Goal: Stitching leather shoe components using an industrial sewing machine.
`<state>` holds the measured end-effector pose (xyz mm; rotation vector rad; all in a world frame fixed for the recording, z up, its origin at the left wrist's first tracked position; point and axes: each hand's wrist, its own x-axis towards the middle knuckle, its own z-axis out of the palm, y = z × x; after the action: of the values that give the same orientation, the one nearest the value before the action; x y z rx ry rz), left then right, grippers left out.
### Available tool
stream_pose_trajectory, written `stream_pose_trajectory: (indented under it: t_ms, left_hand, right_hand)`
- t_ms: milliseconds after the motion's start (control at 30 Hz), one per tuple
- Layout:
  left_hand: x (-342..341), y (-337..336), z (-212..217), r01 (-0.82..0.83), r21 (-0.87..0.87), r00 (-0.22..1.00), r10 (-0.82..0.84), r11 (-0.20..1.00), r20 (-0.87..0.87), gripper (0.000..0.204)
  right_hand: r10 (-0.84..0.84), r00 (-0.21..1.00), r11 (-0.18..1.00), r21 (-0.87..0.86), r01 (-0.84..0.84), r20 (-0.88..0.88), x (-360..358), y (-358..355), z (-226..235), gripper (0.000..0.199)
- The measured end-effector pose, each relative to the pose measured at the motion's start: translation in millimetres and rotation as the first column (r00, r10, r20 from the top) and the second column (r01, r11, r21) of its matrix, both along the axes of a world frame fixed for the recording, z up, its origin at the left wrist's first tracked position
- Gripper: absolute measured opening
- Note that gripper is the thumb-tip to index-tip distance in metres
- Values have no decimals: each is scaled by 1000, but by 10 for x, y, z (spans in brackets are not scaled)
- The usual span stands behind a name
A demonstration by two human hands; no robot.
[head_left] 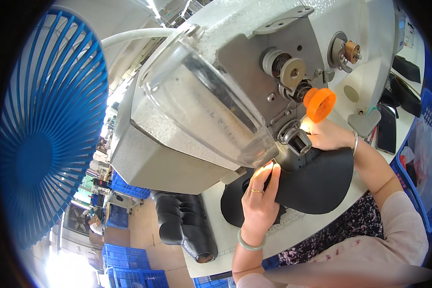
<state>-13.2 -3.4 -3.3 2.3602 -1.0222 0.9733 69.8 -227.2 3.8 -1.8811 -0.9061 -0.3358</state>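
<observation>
A sewing machine's white head (187,120) fills the middle, with an orange knob (320,104) and thread-tension discs on its metal face plate. Below it lies a curved black leather-like piece (317,182), with a row of small holes near the machine. My left hand (261,201) pinches the near edge of this piece between thumb and fingers, close to the needle area. On the far side, my right hand (329,134) is bent over the piece's edge; its fingertips are partly hidden behind the machine. A second black part (233,206) lies under my left hand.
A blue fan (33,158) stands large at the left. Stacked black moulded pieces (185,223) lie by the table's left edge. At the right are a phone (386,129), black pieces (405,96) and a blue basket (429,192) with plastic bags. Blue crates (129,259) stand on the floor.
</observation>
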Motion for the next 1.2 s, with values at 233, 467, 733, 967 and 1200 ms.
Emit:
stream_pose_trajectory:
  t_ms: [233,467,733,967,1200]
  left_hand:
    - [-7,-1,48,16,-14,1000,-16,1000,1,59]
    - [71,45,7,-4,-48,1000,4,999,-8,58]
    - [-67,-80,21,-99,44,990,94,994,101,49]
    - [-78,61,-19,-8,-563,880,-262,826,-397,29]
    - [-97,-64,123,5,-101,996,-14,995,-92,47]
  right_hand:
    - [14,997,999,-38,-17,-79,-22,-7,55,33]
    - [0,995,999,-44,-5,-98,14,20,80,29]
    - [41,994,999,-1,-41,-102,-3,16,143,21]
    - [-6,987,999,-40,0,-159,-55,23,219,19]
    - [20,989,1000,12,-18,-145,1,17,149,21]
